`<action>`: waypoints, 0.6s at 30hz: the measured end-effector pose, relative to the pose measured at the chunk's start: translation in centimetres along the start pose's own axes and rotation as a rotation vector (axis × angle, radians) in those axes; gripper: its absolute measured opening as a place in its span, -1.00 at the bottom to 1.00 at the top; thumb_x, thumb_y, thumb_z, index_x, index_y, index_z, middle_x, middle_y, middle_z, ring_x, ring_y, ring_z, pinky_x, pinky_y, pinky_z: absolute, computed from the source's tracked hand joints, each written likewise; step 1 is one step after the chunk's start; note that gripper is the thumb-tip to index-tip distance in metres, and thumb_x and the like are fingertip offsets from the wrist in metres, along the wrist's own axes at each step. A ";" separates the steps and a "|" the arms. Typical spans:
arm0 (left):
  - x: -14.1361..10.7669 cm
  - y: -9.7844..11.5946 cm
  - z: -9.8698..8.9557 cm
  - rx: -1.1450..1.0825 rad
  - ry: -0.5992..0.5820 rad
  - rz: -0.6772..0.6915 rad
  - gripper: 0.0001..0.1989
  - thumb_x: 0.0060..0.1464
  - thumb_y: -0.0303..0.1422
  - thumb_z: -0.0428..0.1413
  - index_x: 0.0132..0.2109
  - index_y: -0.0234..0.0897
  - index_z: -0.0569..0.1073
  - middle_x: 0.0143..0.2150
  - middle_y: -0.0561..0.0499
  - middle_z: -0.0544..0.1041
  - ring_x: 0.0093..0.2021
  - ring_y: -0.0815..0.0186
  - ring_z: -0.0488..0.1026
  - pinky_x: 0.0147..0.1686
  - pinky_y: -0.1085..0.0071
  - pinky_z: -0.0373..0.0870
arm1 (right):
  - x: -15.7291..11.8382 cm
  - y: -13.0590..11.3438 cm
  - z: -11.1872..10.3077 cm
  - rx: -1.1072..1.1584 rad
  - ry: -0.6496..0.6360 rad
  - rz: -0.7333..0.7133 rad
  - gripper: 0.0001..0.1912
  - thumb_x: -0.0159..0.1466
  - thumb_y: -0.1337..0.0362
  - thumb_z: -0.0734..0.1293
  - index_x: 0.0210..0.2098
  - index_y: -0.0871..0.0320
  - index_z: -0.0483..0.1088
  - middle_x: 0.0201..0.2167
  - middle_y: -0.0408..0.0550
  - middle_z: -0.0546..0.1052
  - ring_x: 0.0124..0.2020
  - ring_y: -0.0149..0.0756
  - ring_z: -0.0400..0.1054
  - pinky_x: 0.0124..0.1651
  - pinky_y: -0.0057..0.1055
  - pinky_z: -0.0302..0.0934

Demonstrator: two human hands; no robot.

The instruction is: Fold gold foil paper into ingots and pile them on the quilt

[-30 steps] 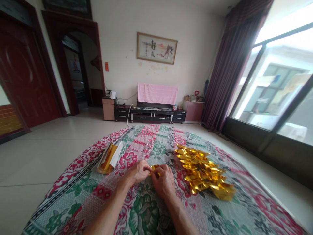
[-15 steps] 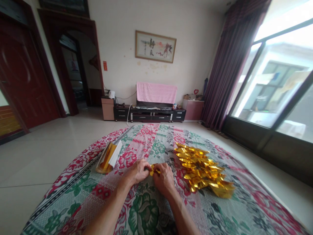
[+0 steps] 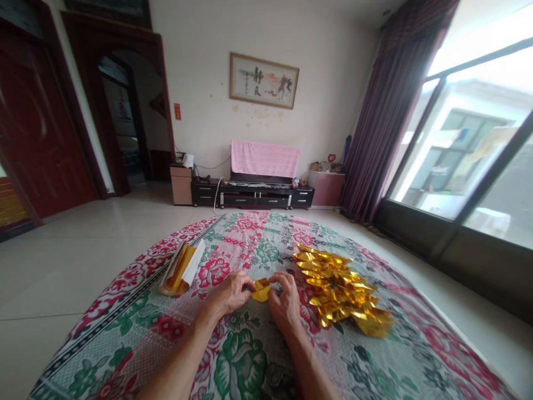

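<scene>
A small folded piece of gold paper (image 3: pixel 261 291) lies between my hands at the middle of the patterned cloth. My left hand (image 3: pixel 236 291) pinches its left end between thumb and fingers. At its right end is my right hand (image 3: pixel 285 294), fingers bent and closed on the edge of the paper. Several folded gold paper pieces (image 3: pixel 343 286) stand in an overlapping row to the right of my hands. On the left rests a curled stack of gold and white sheets (image 3: pixel 182 269).
The flowered cloth (image 3: pixel 240 364) covers a round table. Beyond it stand a low black cabinet (image 3: pixel 256 199) and something draped with a pink cloth (image 3: pixel 265 159). A purple curtain (image 3: pixel 389 116) hangs beside the window on the right.
My right hand has shifted slightly off the paper, so more of the gold piece shows between my hands. The whole view has moved a little.
</scene>
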State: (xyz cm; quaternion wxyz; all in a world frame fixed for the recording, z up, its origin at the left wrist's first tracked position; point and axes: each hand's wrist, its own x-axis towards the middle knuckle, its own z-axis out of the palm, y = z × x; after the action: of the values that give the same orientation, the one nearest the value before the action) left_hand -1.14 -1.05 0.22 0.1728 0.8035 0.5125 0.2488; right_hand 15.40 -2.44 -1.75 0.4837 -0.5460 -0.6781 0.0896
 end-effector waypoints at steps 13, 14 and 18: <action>0.1 0.4 0.9 0.146 0.209 -0.108 -0.81 -0.03 -0.53 -0.01 -0.28 -0.24 0.44 -0.34 0.03 0.42 -0.32 0.36 0.36 -0.28 0.48 0.24 | -0.2 -1.1 -0.3 -0.218 -0.171 -0.024 -0.80 0.11 0.43 0.20 -0.35 0.10 0.41 -0.33 -0.08 0.41 -0.27 -0.32 0.26 -0.20 -0.45 0.06; 0.1 0.4 1.0 0.149 0.219 -0.117 -0.81 -0.02 -0.52 -0.02 -0.27 -0.23 0.43 -0.34 0.04 0.42 -0.33 0.36 0.36 -0.28 0.49 0.23 | -0.3 -1.1 -0.3 -0.231 -0.168 -0.027 -0.82 0.11 0.42 0.21 -0.36 0.10 0.41 -0.35 -0.08 0.41 -0.28 -0.32 0.25 -0.21 -0.45 0.05; 0.2 0.2 1.1 0.130 0.238 -0.098 -0.79 0.02 -0.53 -0.06 -0.26 -0.24 0.42 -0.31 0.02 0.45 -0.29 0.37 0.39 -0.24 0.49 0.23 | -0.4 -1.4 -0.3 -0.271 -0.169 -0.036 -0.84 0.12 0.41 0.21 -0.39 0.10 0.40 -0.37 -0.09 0.39 -0.31 -0.33 0.23 -0.24 -0.45 0.02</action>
State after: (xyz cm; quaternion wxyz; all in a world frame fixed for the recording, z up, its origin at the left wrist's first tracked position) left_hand -0.33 -0.99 -0.56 0.0704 0.7517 0.5830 0.3002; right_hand 14.68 -3.41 -0.94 0.3485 -0.5843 -0.7321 0.0342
